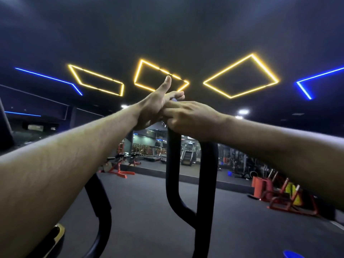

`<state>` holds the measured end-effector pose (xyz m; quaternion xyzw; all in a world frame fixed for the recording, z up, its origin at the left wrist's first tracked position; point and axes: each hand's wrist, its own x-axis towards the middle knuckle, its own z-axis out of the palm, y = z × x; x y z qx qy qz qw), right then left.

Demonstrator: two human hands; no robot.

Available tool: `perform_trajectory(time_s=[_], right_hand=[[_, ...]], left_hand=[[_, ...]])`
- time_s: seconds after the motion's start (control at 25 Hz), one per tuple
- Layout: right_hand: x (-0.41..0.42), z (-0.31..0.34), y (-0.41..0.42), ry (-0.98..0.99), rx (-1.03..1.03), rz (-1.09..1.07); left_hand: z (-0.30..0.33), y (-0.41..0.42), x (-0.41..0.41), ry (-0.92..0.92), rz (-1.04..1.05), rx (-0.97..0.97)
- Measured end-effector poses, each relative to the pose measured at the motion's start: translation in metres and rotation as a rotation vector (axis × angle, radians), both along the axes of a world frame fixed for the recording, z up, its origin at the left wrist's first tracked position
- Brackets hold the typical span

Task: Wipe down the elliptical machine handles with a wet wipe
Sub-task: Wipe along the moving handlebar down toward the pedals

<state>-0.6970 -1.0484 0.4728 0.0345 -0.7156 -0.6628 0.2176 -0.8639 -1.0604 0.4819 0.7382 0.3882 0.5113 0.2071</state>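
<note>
Both my hands meet at the top of the black elliptical handle (pixel 173 164). My left hand (pixel 154 107) wraps the handle top, thumb sticking straight up. My right hand (pixel 188 116) curls over the same top, its fingers against the left. A pale scrap, likely the wet wipe (pixel 174 99), peeks between them. Right of the handle stands 1 more black upright (pixel 205 192); beyond it, red benches (pixel 119 168) on the gym floor (pixel 149 211).

A dark ceiling (pixel 167 25) carries yellow diamond-shaped light outlines (pixel 240 77) mid-frame and blue light strips (pixel 50 78) at both edges. Below, red weight benches (pixel 121 167) and treadmills (pixel 156 153) stand on grey floor (pixel 145 211).
</note>
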Motion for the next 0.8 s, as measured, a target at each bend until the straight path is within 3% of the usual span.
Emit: perform_trajectory(time_s=[0.16,0.32,0.48,0.64,0.8], right_hand=[[0.01,-0.059,0.022,0.225,-0.274,0.075],[0.002,-0.102,0.035,0.664,-0.587,0.485],[-0.037,-0.138,0.048,0.928,-0.767,0.632],[-0.028,-0.152,0.045,1.018,-0.846,0.663],[-0.03,-0.123,0.031,1.037,-0.669,0.673]], left_hand=[[-0.005,-0.012,0.002,0.023,0.036,-0.012],[-0.003,-0.007,-0.002,0.021,0.014,0.012],[-0.004,-0.005,-0.003,0.039,0.033,-0.001],[-0.005,-0.003,-0.004,0.057,0.018,0.009],[-0.005,-0.001,-0.003,0.045,0.008,0.018]])
